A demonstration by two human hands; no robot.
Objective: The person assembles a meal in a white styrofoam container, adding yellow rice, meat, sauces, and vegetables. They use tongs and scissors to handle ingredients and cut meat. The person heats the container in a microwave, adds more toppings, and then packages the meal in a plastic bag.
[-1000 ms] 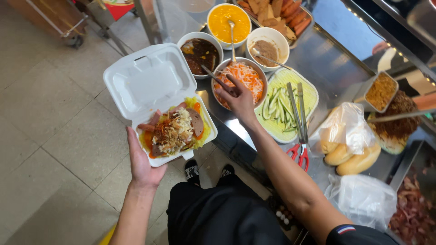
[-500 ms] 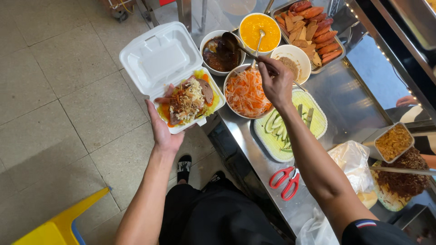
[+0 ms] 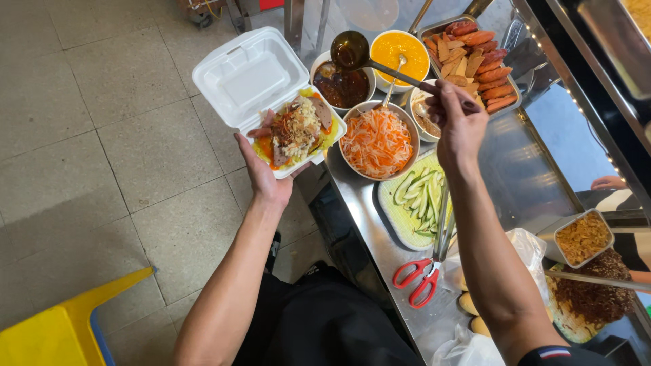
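Note:
My left hand (image 3: 263,177) holds an open white foam box (image 3: 252,76) from below, beside the steel counter. The box carries rice with meat and shredded toppings (image 3: 296,130). My right hand (image 3: 458,120) grips the handle of a metal ladle (image 3: 351,51). The ladle's bowl hangs full of dark sauce over the dark sauce bowl (image 3: 341,86). Just below the ladle stands a bowl of shredded carrot and white radish (image 3: 377,142).
The steel counter (image 3: 522,183) also carries a bowl of yellow sauce (image 3: 400,49), a tray of sliced sausages (image 3: 479,41), a green plate of cucumber strips with tongs (image 3: 419,200), red scissors (image 3: 419,278) and plastic bags. A yellow stool (image 3: 62,327) stands on the tiled floor.
My right hand took hold of the ladle and lifted it, full of dark sauce, out of the dark sauce bowl. The foam box stayed held next to the counter.

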